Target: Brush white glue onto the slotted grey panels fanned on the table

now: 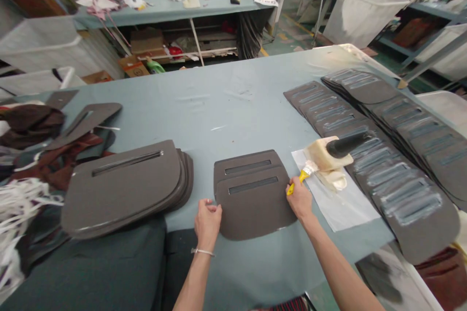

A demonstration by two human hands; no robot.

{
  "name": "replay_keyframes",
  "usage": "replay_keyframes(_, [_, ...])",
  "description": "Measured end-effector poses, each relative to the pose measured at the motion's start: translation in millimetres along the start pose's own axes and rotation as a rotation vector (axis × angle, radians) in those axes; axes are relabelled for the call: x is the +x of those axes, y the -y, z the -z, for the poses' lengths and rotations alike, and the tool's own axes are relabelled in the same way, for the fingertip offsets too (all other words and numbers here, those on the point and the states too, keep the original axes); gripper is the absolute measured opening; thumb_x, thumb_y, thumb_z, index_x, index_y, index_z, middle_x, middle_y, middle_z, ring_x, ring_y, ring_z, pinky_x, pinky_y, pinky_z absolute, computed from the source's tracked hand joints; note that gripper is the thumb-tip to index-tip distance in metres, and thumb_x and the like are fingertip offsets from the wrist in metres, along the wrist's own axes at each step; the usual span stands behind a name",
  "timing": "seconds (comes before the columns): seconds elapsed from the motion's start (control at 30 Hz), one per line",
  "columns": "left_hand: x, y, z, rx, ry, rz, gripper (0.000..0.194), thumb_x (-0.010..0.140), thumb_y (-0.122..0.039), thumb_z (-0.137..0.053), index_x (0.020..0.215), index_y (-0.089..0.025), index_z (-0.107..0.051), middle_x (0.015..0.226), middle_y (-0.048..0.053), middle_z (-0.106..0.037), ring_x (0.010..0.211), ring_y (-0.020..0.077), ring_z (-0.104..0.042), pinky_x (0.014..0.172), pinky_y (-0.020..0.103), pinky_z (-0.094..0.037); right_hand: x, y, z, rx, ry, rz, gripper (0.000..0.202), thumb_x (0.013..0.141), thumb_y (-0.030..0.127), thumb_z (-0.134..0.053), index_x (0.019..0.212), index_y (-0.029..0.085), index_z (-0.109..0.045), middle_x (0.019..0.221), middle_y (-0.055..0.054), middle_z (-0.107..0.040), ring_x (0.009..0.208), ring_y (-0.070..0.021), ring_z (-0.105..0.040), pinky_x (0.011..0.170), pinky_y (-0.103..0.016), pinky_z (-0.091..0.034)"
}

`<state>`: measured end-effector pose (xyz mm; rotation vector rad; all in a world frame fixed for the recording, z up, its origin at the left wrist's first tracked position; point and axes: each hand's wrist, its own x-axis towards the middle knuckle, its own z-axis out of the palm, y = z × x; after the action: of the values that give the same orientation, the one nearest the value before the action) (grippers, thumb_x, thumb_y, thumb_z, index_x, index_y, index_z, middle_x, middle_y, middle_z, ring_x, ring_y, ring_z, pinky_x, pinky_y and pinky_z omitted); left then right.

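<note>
Gluing step in hand, by the look of it: left hand resting flat, grip spread, on the edge of the dark brown slotted fabric panels near the grey worktop's front edge. Right hand pinching a yellow-handled brush. Probably next: brushing around the slot, steadily.

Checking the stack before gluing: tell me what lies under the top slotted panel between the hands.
Under the top panel lies another panel, showing only its far edge and slot. Anything beneath them is covered.
</note>
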<state>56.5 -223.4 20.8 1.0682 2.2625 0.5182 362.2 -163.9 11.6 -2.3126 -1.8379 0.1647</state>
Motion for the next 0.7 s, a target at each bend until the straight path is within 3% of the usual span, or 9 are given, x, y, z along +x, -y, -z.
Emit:
replay_keyframes(0.27, [8, 12, -3.7, -0.080, 0.071, -0.022, 0.028, 0.072, -0.037, -0.059, 0.092, -0.023, -0.045, 0.072, -0.001, -0.067, 0.071, 0.0167, -0.063, 0.069, 0.028, -0.041, 2, -2, -2, 0.011, 0.007, -0.013, 0.008, 0.086, 0.019, -0.054, 0.094, 0.017, -0.052, 0.077, -0.001, -0.052, 0.057, -0.0091, -0.036, 0.053, -0.025, -0.015])
replay_keyframes(0.7, [10, 16, -5.3, -0.097, 0.110, -0.027, 0.031, 0.070, -0.041, -0.058, 0.090, -0.023, -0.045, 0.070, -0.001, -0.066, 0.068, 0.0175, -0.062, 0.068, 0.030, -0.042, 2, -4, 0, 0.017, 0.026, -0.008, 0.015, 0.083, 0.013, -0.052, 0.097, 0.017, -0.051, 0.081, -0.002, -0.055, 0.063, -0.0106, -0.045, 0.055, -0.024, -0.020])
